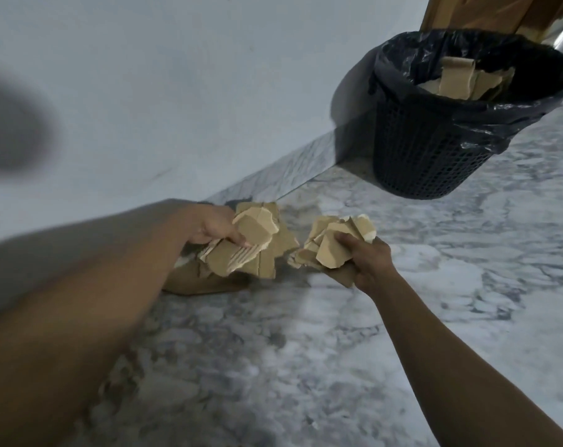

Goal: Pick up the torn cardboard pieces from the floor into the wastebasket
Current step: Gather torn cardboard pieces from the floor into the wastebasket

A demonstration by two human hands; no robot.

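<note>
Left hand (209, 230) clutching cardboard (254, 253), right hand (369, 264) too

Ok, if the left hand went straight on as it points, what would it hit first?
Probably the wastebasket, low on its mesh side; the right hand's cardboard sits below that line. Depth is unclear.

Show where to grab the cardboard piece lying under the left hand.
Probably pinch the cardboard piece at its exposed near edge, coming from the open floor side; it lies flat and the left hand and its bundle cover the far part.
</note>
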